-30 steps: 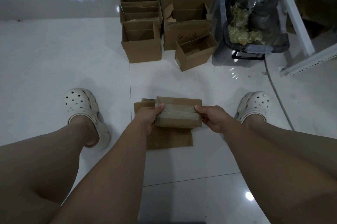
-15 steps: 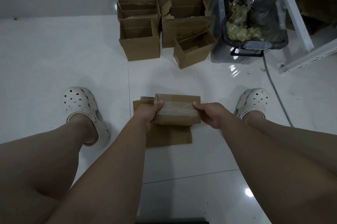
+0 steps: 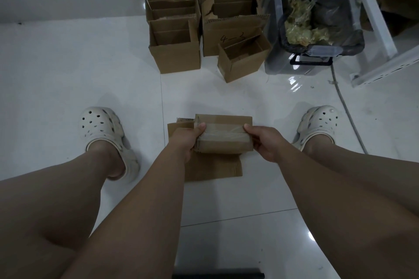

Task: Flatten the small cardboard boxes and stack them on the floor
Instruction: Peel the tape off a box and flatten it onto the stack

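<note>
Holding a taped cardboard box (image 3: 224, 140) by its ends — left grip (image 3: 184, 140) and right grip (image 3: 265, 142) each curled round one end, thumbs on top — the person has it over flattened cardboard (image 3: 215, 168) lying on the floor (image 3: 68, 79).

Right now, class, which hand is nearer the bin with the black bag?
Right. The right hand grips the taped box at the end toward the bin; the left hand grips the far end.

Box (image 3: 224, 146) was brown w/ a pale tape strip. Left clog (image 3: 99, 126) at 9 was cream, dotted w/ holes. Floor (image 3: 68, 74) was white w/ grey grout lines. Bag (image 3: 331, 10) at 1 was black.
</note>
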A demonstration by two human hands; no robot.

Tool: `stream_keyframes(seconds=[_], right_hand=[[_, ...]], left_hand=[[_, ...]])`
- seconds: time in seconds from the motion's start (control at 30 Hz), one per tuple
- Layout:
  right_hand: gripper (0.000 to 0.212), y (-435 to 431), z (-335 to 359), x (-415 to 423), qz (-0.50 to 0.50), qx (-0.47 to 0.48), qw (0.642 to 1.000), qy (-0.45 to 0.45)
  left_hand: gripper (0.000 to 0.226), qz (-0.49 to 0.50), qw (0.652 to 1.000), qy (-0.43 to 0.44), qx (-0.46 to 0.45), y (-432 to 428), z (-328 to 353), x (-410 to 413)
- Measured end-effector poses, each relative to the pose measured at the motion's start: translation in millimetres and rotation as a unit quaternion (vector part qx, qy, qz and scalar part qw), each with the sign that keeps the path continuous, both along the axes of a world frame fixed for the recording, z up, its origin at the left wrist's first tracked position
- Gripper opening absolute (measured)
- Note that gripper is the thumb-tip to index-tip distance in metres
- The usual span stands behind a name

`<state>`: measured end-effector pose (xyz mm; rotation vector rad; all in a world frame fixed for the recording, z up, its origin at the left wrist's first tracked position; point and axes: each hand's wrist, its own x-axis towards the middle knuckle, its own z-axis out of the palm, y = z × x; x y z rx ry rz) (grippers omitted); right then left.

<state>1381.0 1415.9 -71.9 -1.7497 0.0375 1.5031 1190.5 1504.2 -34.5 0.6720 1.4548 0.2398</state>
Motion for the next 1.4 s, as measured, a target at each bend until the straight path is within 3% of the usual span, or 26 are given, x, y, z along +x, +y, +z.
stream_keyframes(seconds=[0.13, 0.27, 0.5, 0.7, 0.87, 0.93, 0.97, 1.03, 1.1, 1.17, 1.27, 1.4], right_hand=[[0.025, 1.1, 5.0, -2.7, -0.005, -0.014, 0.999, 0.037], [0.022, -5.9, 8.2, 1.4, -0.003, -0.050, 0.997, 0.066], [0.020, -23.7, -2.5, 1.6, -0.138, -0.017, 0.982, 0.131], [0.013, -11.8, -3.0, -2.3, -0.091, -0.065, 0.992, 0.065], [0.019, -7.5, -6.4, -2.1, -0.057, -0.084, 0.995, 0.013], [0.024, -5.7, -6.9, -5.5, -0.031, -0.092, 0.995, -0.025], [0.027, -4.3, -7.2, -7.5, -0.023, -0.098, 0.994, -0.043], [0.030, 0.1, -8.2, -11.6, -0.005, -0.101, 0.992, -0.078], [0.031, 5.8, -9.3, -15.4, 0.057, -0.087, 0.987, -0.125], [0.026, 10.2, -8.0, -20.1, 0.126, -0.072, 0.974, -0.171], [0.020, 11.4, -7.2, -25.5, 0.136, -0.065, 0.963, -0.221], [0.020, 8.2, -8.5, -25.7, 0.153, -0.060, 0.959, -0.229]], left_hand=[[0.034, 0.010, 1.000, -0.015, -0.009, 0.6, -1.9, 0.8], [0.017, 0.019, 0.999, -0.033, -0.019, -0.7, -3.9, -1.8], [0.017, 0.005, 0.999, -0.029, -0.021, 0.8, -10.6, -4.3], [0.026, -0.027, 1.000, 0.001, -0.005, 0.3, -13.2, -2.4], [0.054, -0.075, 0.994, 0.056, 0.052, -2.5, -12.1, 2.5], [0.070, -0.125, 0.967, 0.177, 0.132, -4.0, -11.8, 9.3], [0.071, -0.157, 0.937, 0.243, 0.198, -6.8, -9.5, 13.2], [0.069, -0.247, 0.838, 0.324, 0.363, -19.8, -6.6, 24.2], [0.057, -0.343, 0.761, 0.318, 0.450, -41.1, -12.2, 33.9], [0.058, -0.385, 0.755, 0.307, 0.433, -60.7, -22.1, 36.9], [0.077, -0.412, 0.746, 0.327, 0.408, -72.2, -36.1, 31.9], [0.077, -0.426, 0.749, 0.328, 0.388, -67.8, -39.8, 34.1]])
